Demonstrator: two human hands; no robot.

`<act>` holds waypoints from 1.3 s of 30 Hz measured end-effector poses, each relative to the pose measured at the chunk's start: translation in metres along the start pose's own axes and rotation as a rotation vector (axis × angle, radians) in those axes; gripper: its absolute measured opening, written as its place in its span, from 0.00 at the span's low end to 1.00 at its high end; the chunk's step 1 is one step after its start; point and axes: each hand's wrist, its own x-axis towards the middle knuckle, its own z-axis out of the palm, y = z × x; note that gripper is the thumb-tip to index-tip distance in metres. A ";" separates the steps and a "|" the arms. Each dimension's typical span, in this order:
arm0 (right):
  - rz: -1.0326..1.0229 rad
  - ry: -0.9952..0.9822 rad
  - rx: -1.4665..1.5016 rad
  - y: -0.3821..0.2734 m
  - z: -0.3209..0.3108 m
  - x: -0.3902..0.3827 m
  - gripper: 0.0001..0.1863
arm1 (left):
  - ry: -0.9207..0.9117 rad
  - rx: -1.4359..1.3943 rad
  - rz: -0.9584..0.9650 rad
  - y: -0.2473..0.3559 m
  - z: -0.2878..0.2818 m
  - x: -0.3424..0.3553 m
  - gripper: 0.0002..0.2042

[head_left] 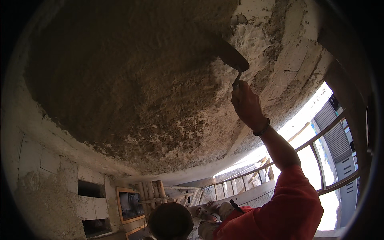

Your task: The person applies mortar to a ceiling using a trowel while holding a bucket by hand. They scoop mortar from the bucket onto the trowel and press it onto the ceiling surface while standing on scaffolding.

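Observation:
My right hand (247, 105), at the end of a red-sleeved arm, is raised and closed around the handle of a trowel (233, 56). The dark blade lies at or very close to the overhead plaster surface (160, 80); whether it touches, I cannot tell. Left of the blade this surface is darker and smoother, with a rough, pitted patch below. Toward the right it turns pale and patchy. At the lower edge shows a round, dark brown thing (170, 221), perhaps a pan; what supports it is hidden. My left hand is not in view.
A railing (244, 182) runs along a bright opening at the right, with a corrugated grey sheet (334, 130) beyond. Wooden poles (152, 191) and a framed panel (130, 205) stand at lower left. The wall (44, 200) there has dark rectangular recesses (91, 189).

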 end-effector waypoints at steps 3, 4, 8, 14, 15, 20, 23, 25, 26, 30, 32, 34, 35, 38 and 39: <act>0.035 -0.055 -0.007 -0.012 -0.010 0.005 0.17 | -0.073 -0.055 0.025 0.003 -0.008 0.008 0.17; 0.048 -0.076 0.000 -0.015 -0.012 0.003 0.17 | -0.100 -0.067 0.034 0.001 -0.014 0.006 0.18; 0.080 -0.128 -0.077 -0.016 -0.022 0.013 0.12 | -0.207 -0.125 0.110 -0.007 -0.024 0.012 0.21; -0.024 -0.087 -0.162 0.001 -0.037 0.029 0.10 | -0.264 -0.046 0.243 -0.033 -0.010 0.024 0.23; -0.059 -0.074 -0.168 0.006 -0.039 0.030 0.10 | -0.228 -0.053 0.313 -0.029 -0.004 0.032 0.23; -0.064 -0.200 -0.165 0.000 -0.058 0.049 0.12 | -0.352 -0.085 0.288 -0.017 -0.005 0.049 0.21; -0.160 -0.115 -0.092 0.013 -0.057 0.044 0.10 | -0.417 -0.338 -0.182 -0.034 0.021 0.047 0.19; -0.099 -0.158 -0.021 0.011 -0.058 0.043 0.10 | -0.427 -0.515 -0.504 -0.026 0.031 0.055 0.17; -0.105 -0.167 -0.007 0.011 -0.059 0.048 0.11 | -0.448 -0.524 -0.637 -0.022 0.033 0.062 0.16; -0.143 -0.274 -0.045 0.021 -0.073 0.047 0.11 | -0.458 -0.683 -0.939 0.040 0.040 0.081 0.15; -0.157 -0.337 -0.074 0.028 -0.080 0.047 0.12 | -0.446 -0.741 -0.982 0.073 0.051 0.085 0.16; -0.182 -0.396 -0.102 0.031 -0.083 0.051 0.12 | -0.404 -0.751 -1.047 0.091 0.064 0.084 0.19; -0.201 -0.409 -0.084 0.026 -0.082 0.058 0.13 | -0.362 -0.766 -1.074 0.100 0.068 0.086 0.20; -0.189 -0.436 0.050 0.036 -0.088 0.061 0.15 | -0.243 -0.886 -1.214 0.164 0.079 0.090 0.20; -0.192 -0.481 0.040 0.038 -0.091 0.064 0.15 | -0.256 -0.925 -1.221 0.173 0.087 0.087 0.20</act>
